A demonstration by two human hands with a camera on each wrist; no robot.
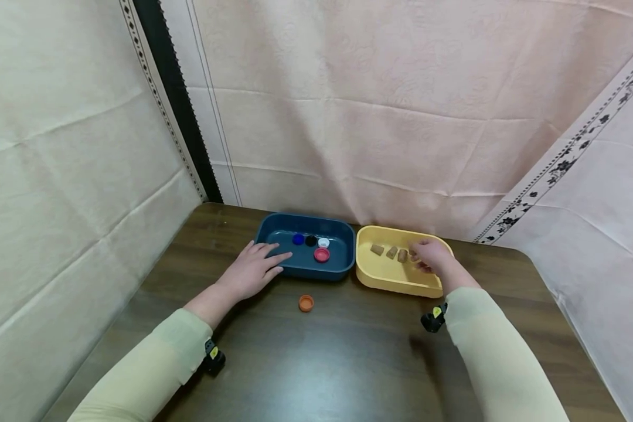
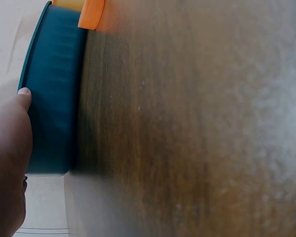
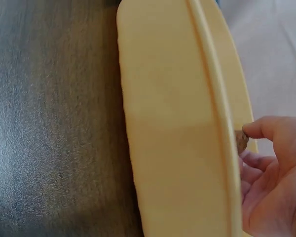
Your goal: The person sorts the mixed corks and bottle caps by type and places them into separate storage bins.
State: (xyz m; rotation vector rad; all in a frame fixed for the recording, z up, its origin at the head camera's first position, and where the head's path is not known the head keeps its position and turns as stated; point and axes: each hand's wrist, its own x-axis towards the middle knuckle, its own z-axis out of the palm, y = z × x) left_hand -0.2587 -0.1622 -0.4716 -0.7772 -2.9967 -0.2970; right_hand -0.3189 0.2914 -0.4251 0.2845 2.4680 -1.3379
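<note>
My left hand (image 1: 251, 271) lies with spread, straight fingers over the left front rim of a dark blue tray (image 1: 311, 274); in the left wrist view its thumb touches that rim. Inside the tray are a blue cap (image 1: 298, 239), a black cap (image 1: 310, 241), a white cap (image 1: 323, 242) and a red cap (image 1: 322, 255). My right hand (image 1: 434, 256) reaches into a yellow tray (image 1: 395, 284). Its thumb and fingers pinch a cork (image 3: 241, 141), partly hidden behind the tray wall in the right wrist view. Several corks (image 1: 377, 249) lie left of that hand.
An orange cap (image 1: 306, 303) sits on the wooden table (image 1: 316, 363) in front of the blue tray. The two trays stand side by side near the back edge. Pale cloth curtains (image 1: 348, 117) hang behind and at both sides.
</note>
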